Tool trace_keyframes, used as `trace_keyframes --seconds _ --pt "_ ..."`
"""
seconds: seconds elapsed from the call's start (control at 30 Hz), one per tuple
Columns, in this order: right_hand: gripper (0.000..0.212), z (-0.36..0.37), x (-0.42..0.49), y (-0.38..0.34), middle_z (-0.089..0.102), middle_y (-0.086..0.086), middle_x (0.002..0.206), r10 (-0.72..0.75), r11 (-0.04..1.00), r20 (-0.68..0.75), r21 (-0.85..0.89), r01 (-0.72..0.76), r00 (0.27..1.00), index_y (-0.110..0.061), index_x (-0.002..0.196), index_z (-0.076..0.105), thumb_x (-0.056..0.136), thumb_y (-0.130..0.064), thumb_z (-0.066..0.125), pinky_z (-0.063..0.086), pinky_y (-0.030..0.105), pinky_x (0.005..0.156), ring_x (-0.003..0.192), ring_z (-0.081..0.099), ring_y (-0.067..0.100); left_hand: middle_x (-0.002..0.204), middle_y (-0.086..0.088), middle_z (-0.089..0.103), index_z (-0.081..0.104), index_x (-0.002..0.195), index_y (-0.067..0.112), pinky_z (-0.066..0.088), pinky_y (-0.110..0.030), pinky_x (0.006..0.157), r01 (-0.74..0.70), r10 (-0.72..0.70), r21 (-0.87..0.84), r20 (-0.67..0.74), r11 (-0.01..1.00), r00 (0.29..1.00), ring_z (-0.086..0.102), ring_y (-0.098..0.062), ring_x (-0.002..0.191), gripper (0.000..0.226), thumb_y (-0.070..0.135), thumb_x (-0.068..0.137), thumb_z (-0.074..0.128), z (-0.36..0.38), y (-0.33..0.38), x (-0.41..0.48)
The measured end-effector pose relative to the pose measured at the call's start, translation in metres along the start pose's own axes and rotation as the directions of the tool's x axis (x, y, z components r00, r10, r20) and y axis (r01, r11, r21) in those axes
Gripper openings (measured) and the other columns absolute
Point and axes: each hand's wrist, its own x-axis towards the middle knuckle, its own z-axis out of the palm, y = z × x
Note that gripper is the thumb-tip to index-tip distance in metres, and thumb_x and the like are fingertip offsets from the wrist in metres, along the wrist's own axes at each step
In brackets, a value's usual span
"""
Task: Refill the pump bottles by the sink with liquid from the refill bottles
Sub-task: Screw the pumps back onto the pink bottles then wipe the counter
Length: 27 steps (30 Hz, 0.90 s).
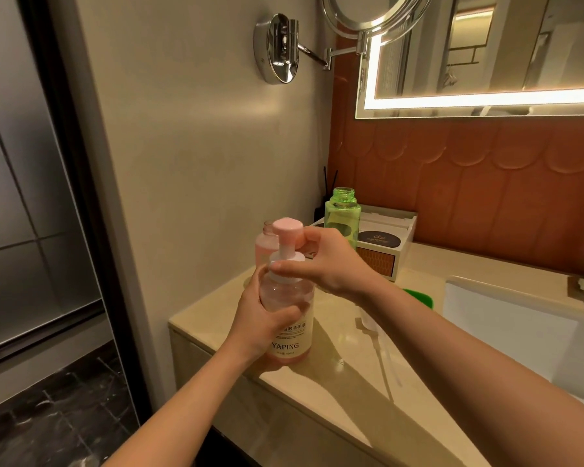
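At the near table edge: the pump bottle (289,335) stands upright on the table (317,392), kept close for control.
Left grip (260,318): wrapped round the bottle's body, likely to stop it turning.
Right grip (327,261): pinching the collar under the pink pump top (286,229), seemingly to twist it.
Toward the sink (506,328): a loose white pump (378,335) lies flat, set aside.
Farther back: a pink bottle (263,246) and a green bottle (343,214) stand uncapped, mouths open, probably for pouring.
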Motion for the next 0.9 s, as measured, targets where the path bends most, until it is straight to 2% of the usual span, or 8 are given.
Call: trace_keyframes --seconds 0.07,0.17,0.27,0.33,0.43,0.53,0.7,0.9 --pt "0.056 0.003 0.004 0.002 0.065 0.002 0.101 0.011 1.000 -0.003 -0.007 -0.011 1.000 -0.012 0.110 0.058 0.066 -0.040 0.079 0.054 0.036 0.083 0.094 0.061 0.016 0.104 0.001 0.065 0.052 0.107 0.031 0.049 -0.023 0.075 0.004 -0.004 -0.003 0.008 1.000 1.000 0.065 -0.009 0.093 0.065 0.039 0.046 0.072 -0.001 0.000 0.000" --pt "0.051 0.002 0.009 0.001 0.061 -0.003 0.106 -0.007 0.997 0.149 0.083 -0.006 0.989 -0.017 0.116 0.053 0.074 -0.032 0.076 0.051 0.022 0.081 0.097 0.060 0.011 0.101 -0.001 0.068 0.055 0.110 0.025 0.050 -0.027 0.077 0.009 -0.006 -0.026 0.118 1.000 0.993 0.066 -0.017 0.095 0.063 0.035 0.051 0.074 -0.007 0.001 0.003" --pt "0.037 0.002 0.012 0.000 0.059 0.003 0.114 -0.007 0.994 0.296 0.108 -0.026 0.955 -0.019 0.112 0.056 0.079 -0.023 0.072 0.051 0.029 0.089 0.103 0.058 0.016 0.101 -0.003 0.071 0.055 0.115 0.012 0.051 -0.024 0.077 0.023 -0.018 -0.019 0.241 1.000 0.970 0.066 -0.021 0.098 0.064 0.030 0.056 0.074 -0.013 0.004 0.006" --pt "0.027 0.006 0.011 0.000 0.061 0.005 0.114 -0.022 0.986 0.319 0.162 -0.032 0.948 -0.012 0.105 0.060 0.079 -0.013 0.070 0.050 0.031 0.090 0.105 0.059 0.017 0.102 0.001 0.071 0.055 0.115 0.015 0.051 -0.022 0.077 0.031 -0.026 -0.017 0.270 0.999 0.962 0.066 -0.018 0.099 0.064 0.029 0.056 0.074 -0.014 0.007 0.008" --pt "0.019 0.011 0.008 0.000 0.066 -0.001 0.093 -0.029 0.985 0.244 0.173 -0.014 0.969 -0.004 0.096 0.061 0.080 -0.008 0.069 0.052 0.021 0.078 0.089 0.064 0.006 0.096 0.006 0.072 0.058 0.108 0.019 0.051 -0.018 0.073 0.028 -0.022 -0.021 0.265 0.999 0.964 0.067 -0.011 0.094 0.057 0.027 0.054 0.074 -0.013 0.006 0.009" --pt "0.013 0.017 0.004 -0.001 0.063 -0.002 0.080 -0.016 0.992 0.119 0.123 0.001 0.993 -0.005 0.089 0.063 0.079 -0.009 0.069 0.053 0.025 0.074 0.076 0.060 0.006 0.088 0.009 0.072 0.058 0.102 0.022 0.051 -0.016 0.069 0.031 -0.025 -0.028 0.196 0.999 0.980 0.067 -0.008 0.086 0.056 0.026 0.048 0.071 -0.009 0.001 0.007" --pt "0.011 0.031 -0.001 -0.006 0.065 0.004 0.085 0.074 0.994 -0.066 0.082 -0.069 0.995 -0.015 0.082 0.063 0.075 -0.017 0.071 0.053 0.043 0.083 0.086 0.062 0.020 0.096 0.006 0.069 0.057 0.106 0.025 0.050 -0.017 0.073 0.007 -0.010 0.066 0.052 0.998 0.999 0.065 -0.008 0.095 0.056 0.020 0.053 0.076 -0.004 -0.002 0.005" --pt "0.014 0.041 0.003 -0.009 0.065 0.004 0.089 0.153 0.988 -0.194 0.000 -0.156 0.969 -0.022 0.080 0.061 0.072 -0.030 0.069 0.050 0.047 0.084 0.090 0.060 0.024 0.102 0.010 0.065 0.054 0.113 0.032 0.051 -0.028 0.084 0.042 -0.032 0.185 -0.054 0.982 0.998 0.061 -0.006 0.099 0.071 0.050 0.046 0.071 0.000 -0.002 0.002"
